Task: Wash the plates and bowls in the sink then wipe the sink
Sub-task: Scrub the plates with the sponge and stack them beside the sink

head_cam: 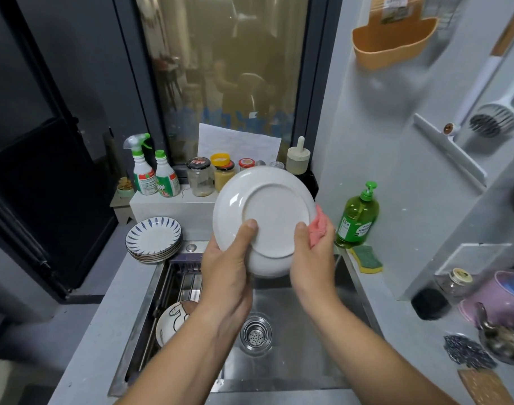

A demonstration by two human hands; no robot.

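A white plate [267, 211] is held upright above the sink [296, 363], its underside turned toward the camera and its lower edge kept well off the basin floor. The lower left rim is gripped by the left hand [229, 258]: the thumb is laid across the foot ring, and the fingers are hidden behind the plate. The right rim is pinched by the right hand [311, 252], whose thumb is pressed on the underside, while a pink cloth [318, 226] is caught between the fingers and the plate's far face.

Below the hands, bare steel is seen around the drain strainer [255, 333]. The left strip of the basin is taken up by a drying rack [182, 283], on which a patterned bowl [174, 320] is rested. A stack of striped plates [153, 238] is set on the bench [98, 317] just beside the sink's far left corner. At the far right edge, a green soap bottle [358, 217] and a sponge [366, 258] are placed close to the right hand. Jars [200, 178] are lined on the far ledge behind the plate's upper rim.
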